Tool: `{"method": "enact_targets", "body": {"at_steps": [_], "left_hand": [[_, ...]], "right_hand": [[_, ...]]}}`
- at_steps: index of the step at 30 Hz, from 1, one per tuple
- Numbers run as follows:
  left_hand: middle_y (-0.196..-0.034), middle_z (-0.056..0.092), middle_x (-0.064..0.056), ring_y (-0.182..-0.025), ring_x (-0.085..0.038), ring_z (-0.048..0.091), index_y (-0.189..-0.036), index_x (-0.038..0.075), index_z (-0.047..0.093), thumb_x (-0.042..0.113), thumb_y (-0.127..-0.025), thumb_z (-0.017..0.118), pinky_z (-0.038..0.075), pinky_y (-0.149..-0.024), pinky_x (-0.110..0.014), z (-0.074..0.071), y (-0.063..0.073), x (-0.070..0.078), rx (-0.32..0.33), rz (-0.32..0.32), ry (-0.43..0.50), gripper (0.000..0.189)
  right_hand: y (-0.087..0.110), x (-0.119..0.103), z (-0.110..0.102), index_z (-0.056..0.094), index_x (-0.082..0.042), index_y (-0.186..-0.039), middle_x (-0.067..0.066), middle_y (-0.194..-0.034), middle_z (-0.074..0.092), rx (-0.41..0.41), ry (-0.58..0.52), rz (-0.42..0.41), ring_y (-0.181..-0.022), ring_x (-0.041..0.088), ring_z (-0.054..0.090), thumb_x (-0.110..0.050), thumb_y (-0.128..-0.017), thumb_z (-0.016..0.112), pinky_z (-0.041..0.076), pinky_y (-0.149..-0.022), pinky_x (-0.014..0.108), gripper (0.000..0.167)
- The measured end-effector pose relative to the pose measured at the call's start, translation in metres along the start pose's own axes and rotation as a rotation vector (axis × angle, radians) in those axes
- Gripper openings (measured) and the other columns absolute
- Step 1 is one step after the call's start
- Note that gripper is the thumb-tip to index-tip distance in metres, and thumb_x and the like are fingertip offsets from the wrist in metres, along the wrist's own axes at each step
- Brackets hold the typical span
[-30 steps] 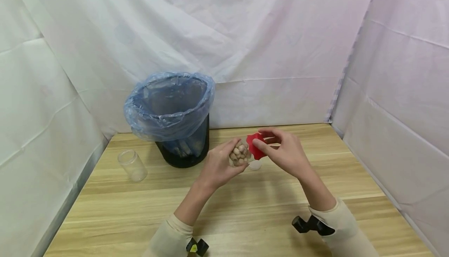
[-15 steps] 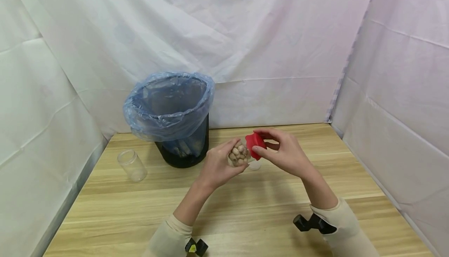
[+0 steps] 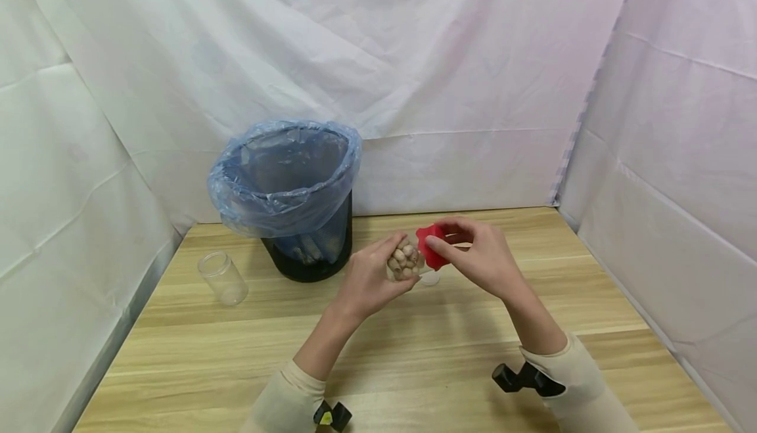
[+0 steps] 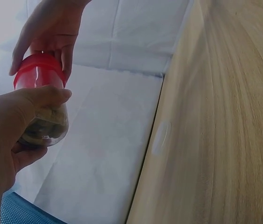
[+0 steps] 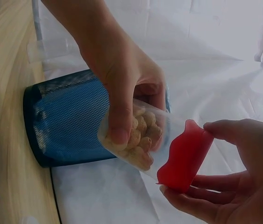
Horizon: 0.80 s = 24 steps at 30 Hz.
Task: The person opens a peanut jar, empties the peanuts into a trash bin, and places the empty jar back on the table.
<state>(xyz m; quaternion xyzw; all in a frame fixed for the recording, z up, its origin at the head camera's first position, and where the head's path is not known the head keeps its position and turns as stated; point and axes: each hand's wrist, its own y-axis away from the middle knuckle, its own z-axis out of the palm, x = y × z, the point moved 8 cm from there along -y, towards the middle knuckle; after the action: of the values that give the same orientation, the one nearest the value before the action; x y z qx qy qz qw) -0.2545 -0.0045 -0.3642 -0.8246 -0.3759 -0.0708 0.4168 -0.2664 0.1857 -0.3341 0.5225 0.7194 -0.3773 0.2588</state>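
Observation:
In the head view my left hand [image 3: 368, 280] grips a clear jar that lies tilted above the table, its mouth toward the right. Beige, peanut-like pieces [image 5: 143, 135] fill much of the jar's lower part. A red lid [image 3: 432, 247] with a wavy edge covers the jar's mouth. My right hand [image 3: 481, 259] pinches this lid between thumb and fingers. From the left wrist view, the lid [image 4: 39, 70] sits over the jar's top, with my right hand [image 4: 56, 28] around it from above. On the table just below the jar lies a small white disc [image 3: 430, 278], partly hidden.
A black mesh bin with a blue bag [image 3: 284, 216] stands behind and left of my hands. Farther left, an uncovered clear jar [image 3: 223, 280] stands on the wooden table [image 3: 236, 367]. White cloth [image 3: 449, 91] hangs at the back and both sides.
My right hand has twisted on the red lid one way, then back, so its thumb went lower and rose again. The left hand and the jar have stayed nearly still.

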Motion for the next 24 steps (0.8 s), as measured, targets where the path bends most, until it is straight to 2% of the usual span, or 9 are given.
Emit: {"method": "enact_targets", "body": {"at_steps": [6, 10, 13, 17, 21, 24], "left_hand": [[-0.126, 0.079, -0.010, -0.108, -0.022, 0.079, -0.136, 0.004, 0.070, 0.023, -0.076, 0.101, 0.066, -0.089, -0.035, -0.0008, -0.0009, -0.0021, -0.009, -0.015, 0.037, 0.071], [-0.126, 0.079, -0.009, -0.107, -0.021, 0.079, -0.137, 0.005, 0.069, 0.024, -0.076, 0.100, 0.066, -0.088, -0.034, -0.0011, -0.0006, -0.0035, -0.022, -0.035, 0.044, 0.070], [-0.126, 0.079, -0.009, -0.107, -0.022, 0.079, -0.137, 0.005, 0.069, 0.024, -0.076, 0.100, 0.066, -0.088, -0.034, -0.0014, -0.0005, -0.0037, -0.026, -0.041, 0.040, 0.070], [-0.126, 0.078, -0.009, -0.109, -0.021, 0.078, -0.137, 0.004, 0.069, 0.023, -0.076, 0.100, 0.066, -0.090, -0.034, -0.0020, -0.0005, -0.0021, -0.020, -0.026, 0.033, 0.070], [-0.127, 0.078, -0.009, -0.110, -0.021, 0.078, -0.137, 0.004, 0.069, 0.023, -0.077, 0.100, 0.065, -0.091, -0.034, -0.0021, -0.0006, -0.0005, -0.016, -0.009, 0.018, 0.071], [-0.127, 0.078, -0.009, -0.110, -0.021, 0.078, -0.137, 0.004, 0.069, 0.023, -0.077, 0.100, 0.065, -0.091, -0.034, -0.0026, -0.0008, 0.0001, -0.014, -0.006, 0.015, 0.071]], "right_hand": [[-0.0004, -0.0053, 0.0031, 0.069, -0.005, -0.140, 0.013, -0.137, 0.072, -0.102, -0.113, -0.112, -0.120, 0.033, 0.075, -0.020, -0.096, 0.085, 0.063, -0.098, 0.038, 0.050], [-0.0011, -0.0077, 0.0044, 0.066, -0.003, -0.143, 0.014, -0.142, 0.069, -0.141, -0.154, -0.155, -0.124, 0.035, 0.073, -0.012, -0.095, 0.084, 0.060, -0.103, 0.040, 0.052], [-0.0019, -0.0055, 0.0052, 0.065, -0.005, -0.144, 0.014, -0.142, 0.069, -0.128, -0.141, -0.126, -0.124, 0.035, 0.072, -0.018, -0.097, 0.083, 0.061, -0.103, 0.044, 0.052], [-0.0011, -0.0006, 0.0034, 0.068, -0.009, -0.141, 0.013, -0.137, 0.073, -0.059, -0.049, -0.048, -0.118, 0.034, 0.075, -0.035, -0.099, 0.081, 0.065, -0.096, 0.046, 0.051], [0.0004, 0.0011, 0.0006, 0.074, -0.012, -0.133, 0.010, -0.126, 0.078, -0.006, 0.033, -0.006, -0.109, 0.030, 0.079, -0.045, -0.099, 0.079, 0.067, -0.084, 0.039, 0.048], [0.0006, 0.0001, 0.0002, 0.074, -0.011, -0.132, 0.010, -0.124, 0.079, -0.007, 0.022, -0.013, -0.107, 0.028, 0.079, -0.042, -0.098, 0.081, 0.067, -0.082, 0.034, 0.046]]}}
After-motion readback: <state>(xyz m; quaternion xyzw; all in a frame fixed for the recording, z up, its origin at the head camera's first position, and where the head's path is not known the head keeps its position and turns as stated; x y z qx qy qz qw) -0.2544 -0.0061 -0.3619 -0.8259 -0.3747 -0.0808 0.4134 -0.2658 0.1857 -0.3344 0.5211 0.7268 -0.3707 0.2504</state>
